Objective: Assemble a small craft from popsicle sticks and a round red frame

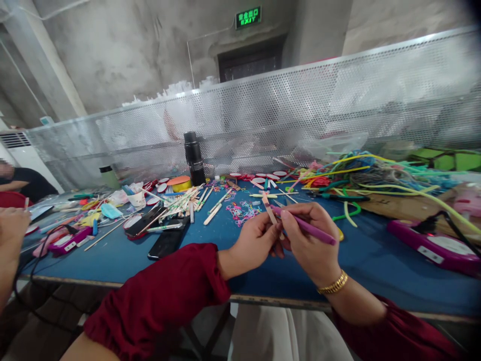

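Observation:
Above the near part of the blue table point(214, 265), my left hand point(251, 243) pinches a flat wooden craft stick point(268, 206) that slants up and away, its upper part bearing darker marks. My right hand point(313, 248), with a gold bracelet at the wrist, grips a purple pen point(311, 229) like a writing tool. The pen's tip end meets or nearly meets the stick; I cannot tell whether they touch. My fingers hide the stick's lower part. Small coloured rubber bands point(242, 213) lie scattered just beyond my left hand.
Left of my hands lie a pile of craft sticks point(184, 203) and a black phone point(169, 240). A black thermos point(194, 159) stands behind them. Coloured pipe cleaners point(361, 173) heap at right, near a purple corded device point(432, 245). Another person's hand point(11, 235) shows at far left.

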`<state>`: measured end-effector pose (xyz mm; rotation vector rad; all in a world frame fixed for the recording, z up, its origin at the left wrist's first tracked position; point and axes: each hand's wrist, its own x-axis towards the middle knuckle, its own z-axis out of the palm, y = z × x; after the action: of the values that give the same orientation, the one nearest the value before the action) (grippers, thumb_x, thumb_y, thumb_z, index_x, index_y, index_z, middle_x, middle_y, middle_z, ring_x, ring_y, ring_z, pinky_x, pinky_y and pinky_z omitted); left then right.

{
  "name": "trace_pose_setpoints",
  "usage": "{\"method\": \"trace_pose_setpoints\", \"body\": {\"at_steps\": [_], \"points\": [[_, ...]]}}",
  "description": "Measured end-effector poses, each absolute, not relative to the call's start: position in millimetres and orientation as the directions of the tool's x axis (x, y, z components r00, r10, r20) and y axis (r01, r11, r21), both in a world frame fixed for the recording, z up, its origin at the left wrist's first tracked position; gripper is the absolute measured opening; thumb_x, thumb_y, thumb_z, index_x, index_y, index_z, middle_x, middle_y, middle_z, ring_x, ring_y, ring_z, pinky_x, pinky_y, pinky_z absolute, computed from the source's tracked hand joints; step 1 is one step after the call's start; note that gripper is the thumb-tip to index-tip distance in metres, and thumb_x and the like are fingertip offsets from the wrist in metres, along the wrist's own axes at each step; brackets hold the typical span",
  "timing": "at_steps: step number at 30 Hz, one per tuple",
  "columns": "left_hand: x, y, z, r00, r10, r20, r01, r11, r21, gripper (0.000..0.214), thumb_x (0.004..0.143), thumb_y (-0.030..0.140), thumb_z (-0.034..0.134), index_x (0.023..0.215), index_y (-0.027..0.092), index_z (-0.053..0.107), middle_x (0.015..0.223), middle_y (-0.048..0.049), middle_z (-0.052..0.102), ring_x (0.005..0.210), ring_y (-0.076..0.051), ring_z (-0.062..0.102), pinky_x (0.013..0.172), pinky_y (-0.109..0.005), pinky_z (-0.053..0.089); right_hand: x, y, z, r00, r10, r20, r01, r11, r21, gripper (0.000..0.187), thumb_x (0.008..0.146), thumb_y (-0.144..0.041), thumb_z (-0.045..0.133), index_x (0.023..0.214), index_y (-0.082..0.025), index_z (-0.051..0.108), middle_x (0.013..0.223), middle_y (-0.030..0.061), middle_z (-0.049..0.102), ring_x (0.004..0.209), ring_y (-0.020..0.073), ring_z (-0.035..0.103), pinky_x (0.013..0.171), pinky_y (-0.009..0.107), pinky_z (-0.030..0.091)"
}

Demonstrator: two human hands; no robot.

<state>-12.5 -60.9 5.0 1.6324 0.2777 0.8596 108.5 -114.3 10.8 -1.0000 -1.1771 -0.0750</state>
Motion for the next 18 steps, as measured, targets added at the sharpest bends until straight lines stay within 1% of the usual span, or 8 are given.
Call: {"method": "trace_pose_setpoints", "body": {"at_steps": [3,7,13,15,18], "points": [[-12.1,-60.8,4.9,0.702,0.606,0.374,-0.271,-0.259,0.927,0.064,0.086,0.079,0.063,0.101,0.017,0.054,0.064,0.0041,0.058,0.048,-0.010,0.057,0.045,-0.021,0.043,108.6,-113.8,9.9,0.432,0.439,0.787,0.520,0.592,-0.616,0.018,0.092,-0.038,0.072,0.089,-0.020,0.067,0.079,0.0055,0.072,0.063,0.0183,0.066,0.055,0.031,0.053],[-11.9,-61.0,4.6,0.697,0.612,0.374,-0.267,-0.263,0.927,0.065,0.085,0.081,0.062,0.095,0.018,0.052,0.063,0.0039,0.057,0.047,-0.010,0.056,0.045,-0.021,0.042,105.8,-115.7,12.6,0.396,0.435,0.809,0.525,0.615,-0.588,0.017,0.092,-0.036,0.073,0.088,-0.021,0.067,0.078,0.0040,0.072,0.059,0.0164,0.064,0.055,0.031,0.051],[-13.0,-61.4,5.1,0.699,0.617,0.361,-0.236,-0.278,0.931,0.065,0.086,0.081,0.060,0.098,0.018,0.054,0.066,0.0025,0.059,0.050,-0.011,0.058,0.047,-0.022,0.043,107.6,-115.2,12.2,0.408,0.399,0.821,0.577,0.584,-0.571,0.018,0.092,-0.037,0.073,0.088,-0.022,0.067,0.079,0.0038,0.072,0.065,0.0184,0.066,0.063,0.034,0.054],[-13.1,-61.1,5.0,0.702,0.612,0.364,-0.238,-0.280,0.930,0.063,0.087,0.080,0.060,0.099,0.018,0.054,0.067,0.0024,0.059,0.050,-0.011,0.058,0.047,-0.022,0.043,108.5,-114.7,12.1,0.410,0.385,0.827,0.590,0.580,-0.562,0.018,0.093,-0.038,0.073,0.088,-0.022,0.067,0.080,0.0043,0.072,0.068,0.0191,0.067,0.063,0.034,0.054],[-12.8,-60.8,4.4,0.699,0.609,0.374,-0.255,-0.277,0.926,0.061,0.088,0.078,0.061,0.098,0.018,0.053,0.067,0.0029,0.059,0.049,-0.010,0.058,0.046,-0.021,0.042,107.6,-115.4,13.6,0.405,0.384,0.830,0.578,0.596,-0.558,0.018,0.092,-0.038,0.073,0.088,-0.021,0.067,0.081,0.0047,0.073,0.066,0.0184,0.066,0.061,0.033,0.054]]}}
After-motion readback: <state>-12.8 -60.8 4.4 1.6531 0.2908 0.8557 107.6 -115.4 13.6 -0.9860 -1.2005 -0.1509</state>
